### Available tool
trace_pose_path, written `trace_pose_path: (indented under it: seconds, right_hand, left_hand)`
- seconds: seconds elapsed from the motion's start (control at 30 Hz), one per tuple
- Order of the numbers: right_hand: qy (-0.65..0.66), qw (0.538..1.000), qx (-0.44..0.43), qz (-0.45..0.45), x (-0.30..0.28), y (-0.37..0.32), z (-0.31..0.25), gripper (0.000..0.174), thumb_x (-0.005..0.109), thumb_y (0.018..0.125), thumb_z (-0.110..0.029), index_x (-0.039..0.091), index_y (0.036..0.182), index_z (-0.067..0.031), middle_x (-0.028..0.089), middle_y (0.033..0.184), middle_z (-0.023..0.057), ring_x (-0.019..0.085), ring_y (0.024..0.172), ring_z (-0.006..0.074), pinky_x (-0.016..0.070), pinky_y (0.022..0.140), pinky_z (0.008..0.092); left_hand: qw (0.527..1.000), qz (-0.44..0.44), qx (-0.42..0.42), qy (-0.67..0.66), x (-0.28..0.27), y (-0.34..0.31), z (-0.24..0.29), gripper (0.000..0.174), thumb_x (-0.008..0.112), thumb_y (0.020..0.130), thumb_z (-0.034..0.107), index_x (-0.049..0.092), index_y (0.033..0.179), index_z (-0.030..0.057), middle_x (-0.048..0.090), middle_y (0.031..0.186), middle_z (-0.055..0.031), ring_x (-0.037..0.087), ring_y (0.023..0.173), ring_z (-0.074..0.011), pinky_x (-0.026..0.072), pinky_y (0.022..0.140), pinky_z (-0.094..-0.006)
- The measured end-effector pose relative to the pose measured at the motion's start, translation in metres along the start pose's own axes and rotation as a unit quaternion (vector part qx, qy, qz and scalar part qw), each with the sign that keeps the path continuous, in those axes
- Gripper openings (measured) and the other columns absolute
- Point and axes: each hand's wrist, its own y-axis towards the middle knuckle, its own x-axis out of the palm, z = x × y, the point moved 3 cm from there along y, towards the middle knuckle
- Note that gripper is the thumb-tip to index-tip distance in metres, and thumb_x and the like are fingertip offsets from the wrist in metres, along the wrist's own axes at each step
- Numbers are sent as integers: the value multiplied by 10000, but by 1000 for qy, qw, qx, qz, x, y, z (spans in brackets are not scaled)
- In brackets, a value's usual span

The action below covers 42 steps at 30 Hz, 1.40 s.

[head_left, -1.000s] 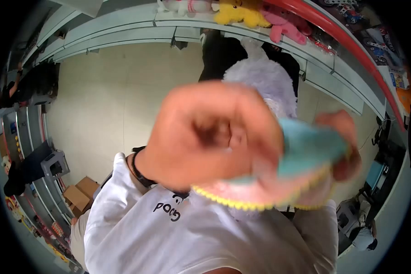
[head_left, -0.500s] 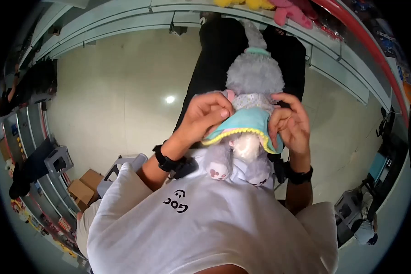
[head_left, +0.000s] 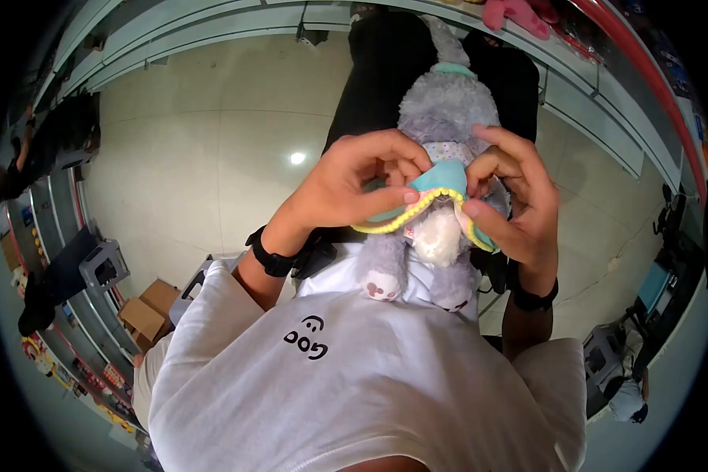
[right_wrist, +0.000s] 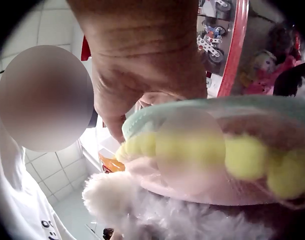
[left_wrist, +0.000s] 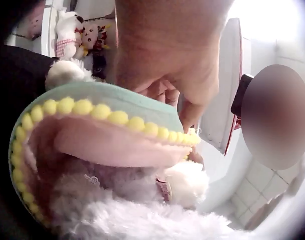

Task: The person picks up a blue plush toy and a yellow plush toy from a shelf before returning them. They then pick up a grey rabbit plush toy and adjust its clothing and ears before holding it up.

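A grey plush toy (head_left: 448,102) lies along the person's lap, its feet toward the white shirt. It wears a teal skirt (head_left: 447,175) with a yellow pompom hem and pink lining. The left hand (head_left: 362,179) pinches the hem between thumb and fingers. On the other side, the right hand (head_left: 521,197) pinches the skirt's edge. Beneath the raised hem a white fluffy tail (head_left: 436,236) shows. The left wrist view has the left hand (left_wrist: 167,55) at the hem's end, above grey fur (left_wrist: 142,220). In the right wrist view, the right hand (right_wrist: 142,55) holds the teal edge (right_wrist: 202,107).
Shelves (head_left: 212,49) curve across the far side, with a pink plush (head_left: 518,17) at the upper right. To the left are a cardboard box (head_left: 148,313), a grey stool (head_left: 104,263) and another person (head_left: 64,141). A second stool (head_left: 602,354) stands at the right.
Both hands came down from close to the camera onto the skirt, then moved slightly nearer each other. The hem is now raised into a peak between them.
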Motion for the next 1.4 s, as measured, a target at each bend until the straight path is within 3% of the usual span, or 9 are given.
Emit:
trace_pose_path:
  seconds: [0.1, 0.3, 0.43, 0.5, 0.67, 0.77, 0.93, 1.2, 1.4]
  right_hand:
    - [-41, 998, -1, -42, -2, 1, 5, 280, 657, 750, -19, 616, 1026, 13, 598, 800, 54, 540, 689, 113, 428, 630, 233]
    - [-47, 990, -27, -128, -1, -5, 7, 315, 628, 794, -8, 573, 1103, 23, 624, 838, 62, 569, 722, 96, 450, 677, 231]
    - [84, 989, 99, -70, -6, -8, 2, 305, 635, 830, -36, 547, 1110, 49, 624, 778, 49, 563, 720, 79, 436, 693, 227]
    - [109, 971, 128, -167, -5, -8, 3, 310, 646, 811, -24, 556, 1101, 38, 620, 735, 55, 568, 699, 89, 427, 688, 226]
    - [93, 968, 86, -216, -10, -6, 2, 335, 668, 762, -3, 570, 1082, 17, 614, 699, 61, 563, 650, 100, 411, 652, 229]
    - [91, 970, 119, -191, -20, -6, 3, 360, 705, 701, 21, 590, 1041, -1, 612, 711, 51, 553, 639, 104, 402, 612, 247]
    - [-14, 944, 95, -315, -29, -3, -1, 266, 718, 684, 20, 613, 925, -13, 589, 762, 42, 522, 640, 125, 391, 587, 272]
    - [-13, 967, 49, -250, -34, -3, 10, 106, 657, 760, 1, 572, 820, 25, 538, 735, 64, 500, 653, 159, 381, 605, 266]
    - [-42, 987, 95, -119, -48, -6, 9, 75, 616, 798, -21, 558, 802, 26, 528, 704, 55, 452, 627, 130, 360, 598, 251]
  left_hand:
    - [997, -13, -45, 59, 2, 0, 6, 192, 616, 835, -1, 595, 1016, -63, 601, 863, -69, 563, 730, -77, 455, 648, -204]
    - [985, -68, -79, 138, 2, 3, 5, 112, 543, 796, 29, 621, 873, 10, 509, 576, -37, 456, 489, -75, 363, 470, -253]
    - [976, -151, -73, 141, 6, 6, 6, 87, 533, 794, 57, 599, 839, 22, 490, 533, -50, 475, 458, -126, 367, 462, -282]
    - [961, -199, -54, 182, 13, 8, 3, 72, 540, 821, 96, 573, 808, 33, 480, 521, -63, 495, 455, -176, 372, 460, -305]
    - [972, -146, -78, 169, 16, 11, 4, 324, 681, 827, 304, 497, 762, 46, 465, 557, -74, 484, 474, -227, 360, 467, -315]
    - [955, -137, 34, 260, 15, 17, 4, 368, 741, 760, 305, 483, 792, 45, 485, 605, -81, 506, 525, -256, 377, 494, -322]
    - [942, -139, 9, 307, 14, 18, 7, 475, 829, 645, 298, 475, 835, 43, 497, 677, -73, 514, 593, -227, 395, 538, -315]
    - [968, -132, -1, 212, -3, 21, 5, 437, 749, 719, 77, 545, 1103, 37, 587, 848, -28, 534, 742, -120, 425, 637, -260]
    - [953, -88, -14, 291, -38, 15, 18, 254, 684, 725, 19, 608, 968, 18, 592, 770, -16, 520, 659, -98, 411, 584, -236]
